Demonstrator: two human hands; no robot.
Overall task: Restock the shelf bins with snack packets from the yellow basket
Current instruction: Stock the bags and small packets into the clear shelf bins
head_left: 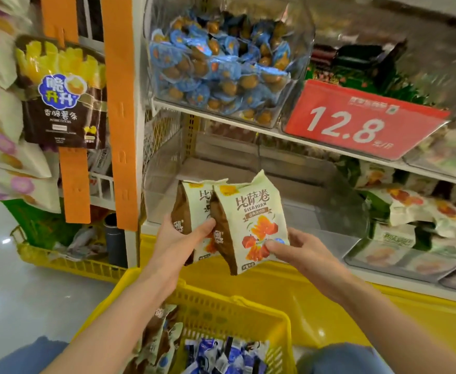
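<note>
In the head view, two cream-and-brown foil snack packets with orange pictures are held upright side by side, just above the far rim of the yellow plastic mesh basket. The left hand has its fingers curled round the lower half of the left packet, with the thumb pressed across its front. The right hand pinches the bottom of the right packet, thumb on the printed face and fingers behind. The right packet overlaps the left one. Both faces are turned to the person, probably so the packets go in standing and label-forward.

Beyond the basket, straight behind the packets, stands a clear plastic shelf bin. It looks nearly bare inside, so I judge it to be the target, and the packets are raised in front of it ready to go in. Inside the basket, more packets of the same kind lie beside blue-and-white wrapped sweets, so the restocking looks far from done. Higher above the basket, a clear bin of blue-wrapped snacks is full. Up and to the right of the basket hangs a red price card reading 12.8.
</note>
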